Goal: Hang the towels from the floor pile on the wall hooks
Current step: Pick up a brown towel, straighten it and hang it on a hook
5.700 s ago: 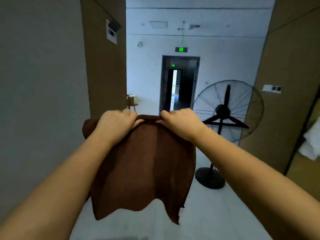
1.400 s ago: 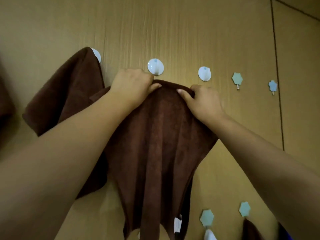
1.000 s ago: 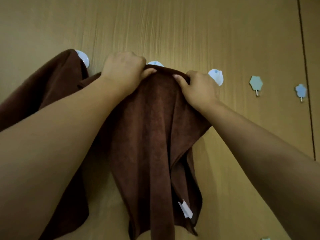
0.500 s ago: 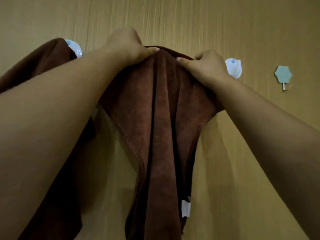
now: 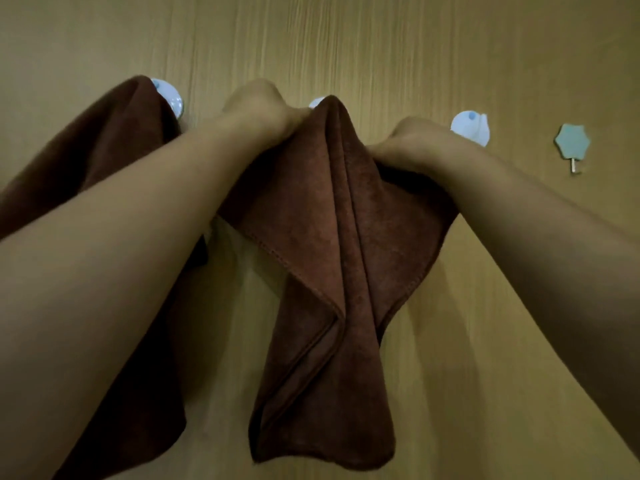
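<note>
- Both hands are holding the middle brown towel (image 5: 332, 258) near its top; the left hand (image 5: 258, 109) is gripping the cloth on the left side of the peak, with its fingers curled into the fabric; the right hand (image 5: 412, 143) is pinching the cloth on the right side, a little lower than the left one.
- This towel is hanging against the wooden wall (image 5: 381, 39); its top is forming a narrow peak that is reaching a white round hook (image 5: 316, 102), and only a small part of this hook is showing beside the peak; I cannot tell if the cloth is already sitting on the hook.
- Below the hands the towel is falling in long folds; a stitched hem is running in a diagonal line across the front, and the lower edge is hanging free near the bottom of the view.
- A second brown towel (image 5: 114, 140) is hanging at the left from another white round hook (image 5: 169, 95); the left forearm is covering much of it.
- A third white round hook (image 5: 471, 128) is showing just beside the right hand, with no cloth on it; further to the right, well apart, a pale green hexagonal hook (image 5: 573, 143) with a small metal peg is sitting on the wall.
</note>
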